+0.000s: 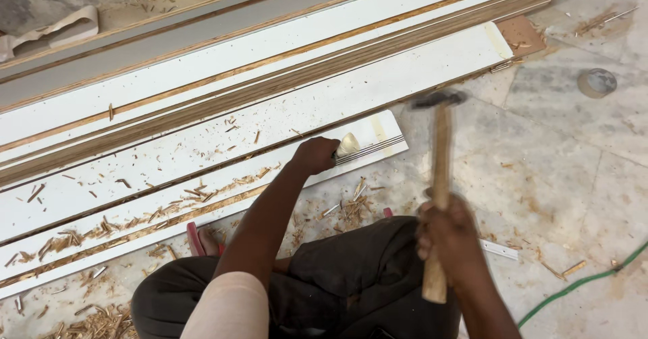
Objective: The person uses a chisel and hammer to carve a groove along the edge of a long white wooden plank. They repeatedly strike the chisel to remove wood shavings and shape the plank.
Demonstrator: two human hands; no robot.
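Observation:
My left hand (314,155) is shut on a chisel with a pale worn handle (347,144), set against the near white laminated board (202,197) close to its right end. My right hand (449,234) grips a wooden-handled hammer (440,177), raised with its dark, blurred head (439,99) above and to the right of the chisel. A rough groove (162,214) with torn wood runs along the board to the left of the chisel. My knees in dark trousers (337,278) are bent below.
Several long white boards and plywood strips (270,75) lie diagonally across a marble floor (560,177). Wood chips (88,322) litter the boards and floor. A green hose (580,281) curves at bottom right. A round grey object (597,82) sits upper right.

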